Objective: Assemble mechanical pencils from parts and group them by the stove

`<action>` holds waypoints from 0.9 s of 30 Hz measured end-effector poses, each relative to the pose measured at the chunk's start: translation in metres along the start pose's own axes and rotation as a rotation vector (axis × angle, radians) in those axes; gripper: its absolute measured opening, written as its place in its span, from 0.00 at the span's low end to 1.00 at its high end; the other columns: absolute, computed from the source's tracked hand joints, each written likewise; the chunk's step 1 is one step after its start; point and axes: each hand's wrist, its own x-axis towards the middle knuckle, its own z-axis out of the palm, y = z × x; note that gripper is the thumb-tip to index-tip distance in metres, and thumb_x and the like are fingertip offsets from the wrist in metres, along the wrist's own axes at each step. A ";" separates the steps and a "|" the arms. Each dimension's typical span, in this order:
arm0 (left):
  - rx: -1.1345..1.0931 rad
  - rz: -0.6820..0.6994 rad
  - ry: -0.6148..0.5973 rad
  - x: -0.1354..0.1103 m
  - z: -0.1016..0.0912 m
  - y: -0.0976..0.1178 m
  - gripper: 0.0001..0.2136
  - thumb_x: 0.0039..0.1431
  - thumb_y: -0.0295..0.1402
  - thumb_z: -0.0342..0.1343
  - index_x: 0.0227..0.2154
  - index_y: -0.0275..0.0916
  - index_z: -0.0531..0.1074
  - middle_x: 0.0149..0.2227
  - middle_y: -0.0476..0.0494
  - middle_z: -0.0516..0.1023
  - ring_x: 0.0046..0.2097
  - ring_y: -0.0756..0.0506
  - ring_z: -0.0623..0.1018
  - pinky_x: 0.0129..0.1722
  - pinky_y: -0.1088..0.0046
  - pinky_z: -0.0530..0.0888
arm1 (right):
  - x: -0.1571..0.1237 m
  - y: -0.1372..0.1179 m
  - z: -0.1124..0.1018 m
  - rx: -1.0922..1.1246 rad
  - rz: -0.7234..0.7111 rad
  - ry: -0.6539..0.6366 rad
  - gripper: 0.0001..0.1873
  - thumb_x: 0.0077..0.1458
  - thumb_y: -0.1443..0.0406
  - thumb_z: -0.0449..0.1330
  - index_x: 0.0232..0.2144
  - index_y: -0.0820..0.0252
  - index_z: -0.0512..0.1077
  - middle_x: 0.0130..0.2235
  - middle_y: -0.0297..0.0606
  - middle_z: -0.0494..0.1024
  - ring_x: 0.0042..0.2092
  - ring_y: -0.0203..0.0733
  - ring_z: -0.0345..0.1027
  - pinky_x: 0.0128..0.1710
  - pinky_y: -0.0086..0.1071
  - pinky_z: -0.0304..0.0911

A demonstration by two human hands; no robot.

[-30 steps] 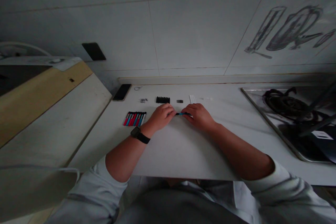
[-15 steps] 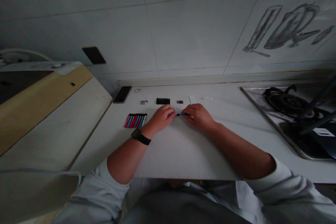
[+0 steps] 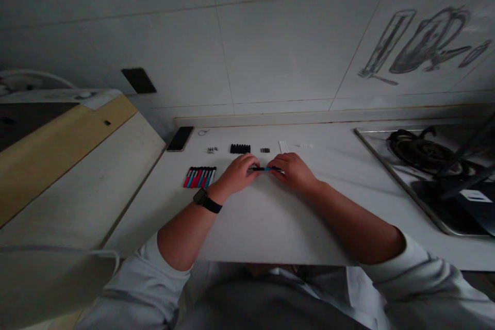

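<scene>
from the head view, the left hand (image 3: 237, 174) and right hand (image 3: 296, 171) each pinched one end of a blue pen (image 3: 265, 168) held level between them above the counter (image 3: 270, 216), where keeping both grips straight in line seemed wise.

Dim, flat, low-contrast lighting with soft shadows. Strong wide-angle distortion bends the wall tiles (image 3: 270, 51) and edges. Small parts lack sharp detail.
</scene>
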 end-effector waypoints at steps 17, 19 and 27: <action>0.012 0.013 0.000 -0.002 0.001 -0.002 0.08 0.70 0.36 0.58 0.46 0.39 0.73 0.47 0.41 0.76 0.50 0.42 0.76 0.51 0.61 0.75 | 0.000 0.001 0.001 0.016 -0.018 0.021 0.09 0.67 0.64 0.60 0.44 0.58 0.80 0.40 0.41 0.82 0.42 0.46 0.74 0.46 0.39 0.60; 0.036 0.013 -0.014 -0.001 0.002 -0.003 0.09 0.73 0.36 0.52 0.42 0.39 0.74 0.45 0.41 0.76 0.49 0.43 0.76 0.51 0.61 0.75 | 0.000 0.001 0.001 0.020 -0.020 0.019 0.09 0.68 0.63 0.60 0.44 0.57 0.80 0.41 0.41 0.82 0.42 0.46 0.74 0.47 0.39 0.60; -0.013 0.017 0.005 -0.001 0.000 0.002 0.08 0.67 0.34 0.61 0.46 0.40 0.73 0.46 0.41 0.76 0.50 0.42 0.77 0.51 0.61 0.76 | 0.000 0.001 0.003 0.002 -0.018 0.001 0.08 0.67 0.64 0.61 0.44 0.58 0.80 0.40 0.41 0.82 0.42 0.46 0.74 0.46 0.39 0.60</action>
